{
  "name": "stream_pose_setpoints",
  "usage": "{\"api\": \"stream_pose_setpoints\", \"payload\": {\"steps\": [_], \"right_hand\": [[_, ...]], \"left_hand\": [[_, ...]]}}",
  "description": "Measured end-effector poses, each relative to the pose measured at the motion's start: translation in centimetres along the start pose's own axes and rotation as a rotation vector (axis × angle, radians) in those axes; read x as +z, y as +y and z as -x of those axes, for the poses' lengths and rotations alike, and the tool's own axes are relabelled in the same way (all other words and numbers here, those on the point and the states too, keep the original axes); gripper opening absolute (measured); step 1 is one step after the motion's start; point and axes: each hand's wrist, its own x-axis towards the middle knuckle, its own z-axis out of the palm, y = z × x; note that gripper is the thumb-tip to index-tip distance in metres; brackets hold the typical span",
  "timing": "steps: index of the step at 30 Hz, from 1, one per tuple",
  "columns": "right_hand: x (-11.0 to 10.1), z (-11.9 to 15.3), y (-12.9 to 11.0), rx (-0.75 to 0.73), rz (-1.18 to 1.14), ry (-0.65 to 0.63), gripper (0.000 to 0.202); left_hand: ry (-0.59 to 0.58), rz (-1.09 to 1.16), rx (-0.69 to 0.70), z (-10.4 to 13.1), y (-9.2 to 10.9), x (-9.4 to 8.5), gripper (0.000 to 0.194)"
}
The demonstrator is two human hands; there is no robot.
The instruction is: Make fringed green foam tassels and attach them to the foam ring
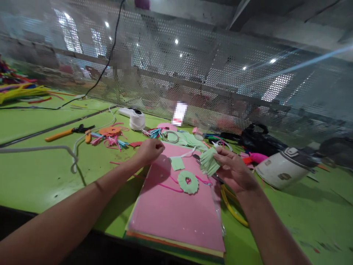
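My right hand pinches a fringed bundle of pale green strips over the upper right of a pink sheet. My left hand is curled closed at the sheet's upper left edge; whatever its fingers may hold is hidden. Between the hands a small pale green square lies on the pink. Just below it rests a scalloped green ring with a pinkish centre and bright pink strands running out to both sides. The pink sheet tops a stack of coloured sheets.
Orange-handled pliers, an orange cut-out and a white tape roll lie left. A grey-white container stands right, near a yellow loop. A lit phone leans against the perforated screen behind. A cord hangs at back left.
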Motion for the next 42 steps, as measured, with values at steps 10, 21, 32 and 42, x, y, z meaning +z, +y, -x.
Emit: {"api": "stream_pose_setpoints", "payload": {"steps": [10,21,32,42], "right_hand": [[-0.3,0.0,-0.2,-0.046,0.01,-0.01,0.011],[0.5,-0.1,0.8,0.02,0.057,-0.071,0.01],[0.8,-0.1,1.5,0.031,0.04,-0.151,0.009],[0.4,0.0,0.8,0.024,0.035,-0.121,0.011]], "left_hand": [[-0.025,-0.137,0.132,0.9,1.0,0.8,0.022],[0.212,0.168,0.01,-0.8,0.0,-1.4,0.02],[0.536,0.492,-0.034,-1.3,0.4,-2.4,0.029],[0.383,0.353,-0.066,-1.4,-0.7,-0.8,0.029]]}}
